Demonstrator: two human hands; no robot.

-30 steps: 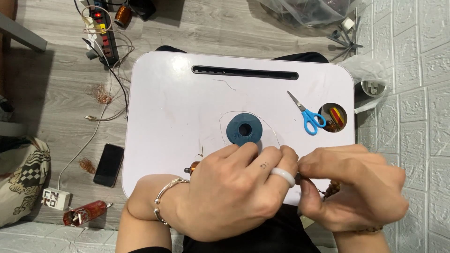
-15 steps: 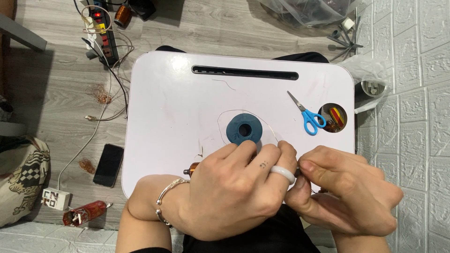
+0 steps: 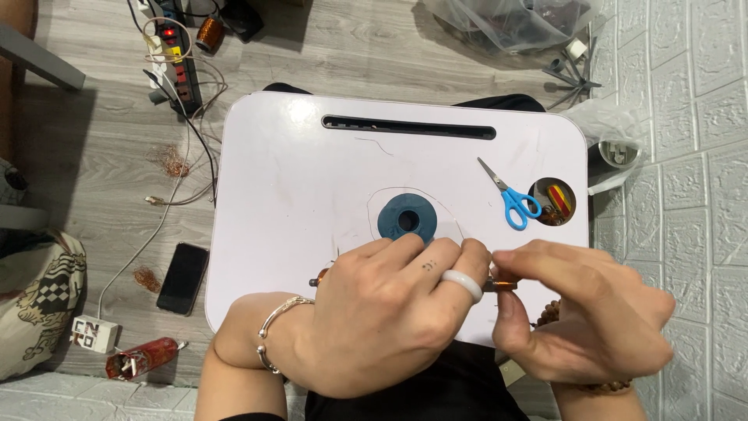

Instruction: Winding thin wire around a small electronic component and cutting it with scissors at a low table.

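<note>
Both hands closed on a small copper-wound part at the near edge of the white lap desk point(image 3: 296, 195).
Your left hand point(image 3: 389, 320) grips it, right hand point(image 3: 580, 312) fingers pinch its copper end point(image 3: 505, 285) (blue spool point(image 3: 406, 217) just beyond); keep that end steady.

Two hands: left hand point(image 3: 382, 320), right hand point(image 3: 584, 312). One white lap table point(image 3: 288, 203). One blue spool point(image 3: 406, 217). One pair of blue-handled scissors point(image 3: 510, 199). One black phone point(image 3: 184, 277). One power strip point(image 3: 178, 66). One white ring point(image 3: 461, 284). One silver bracelet point(image 3: 274, 335).
</note>
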